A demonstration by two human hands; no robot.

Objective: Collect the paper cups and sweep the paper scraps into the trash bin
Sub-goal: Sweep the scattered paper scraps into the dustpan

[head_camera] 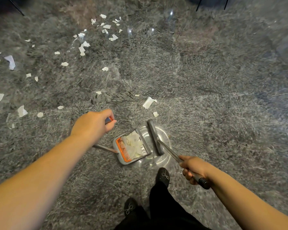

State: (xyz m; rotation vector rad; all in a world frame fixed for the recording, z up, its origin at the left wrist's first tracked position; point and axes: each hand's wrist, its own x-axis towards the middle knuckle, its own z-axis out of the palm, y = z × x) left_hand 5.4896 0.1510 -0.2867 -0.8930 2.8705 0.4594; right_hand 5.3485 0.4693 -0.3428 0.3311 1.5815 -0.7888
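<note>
My left hand [93,124] grips the top of the dustpan's long handle. The grey dustpan [132,146] with an orange comb stands on the floor and holds white paper scraps. My right hand [192,169] grips the broom's handle; the grey broom head [155,136] lies just right of the dustpan's mouth. Several white paper scraps lie on the floor, the nearest [148,102] just beyond the broom, more in a cluster [105,29] at the far left. No paper cup or trash bin is in view.
The floor [206,80] is polished grey stone with light reflections. My two feet in black shoes [163,175] stand just behind the dustpan. Thin dark furniture legs [198,4] show at the top edge, left and right.
</note>
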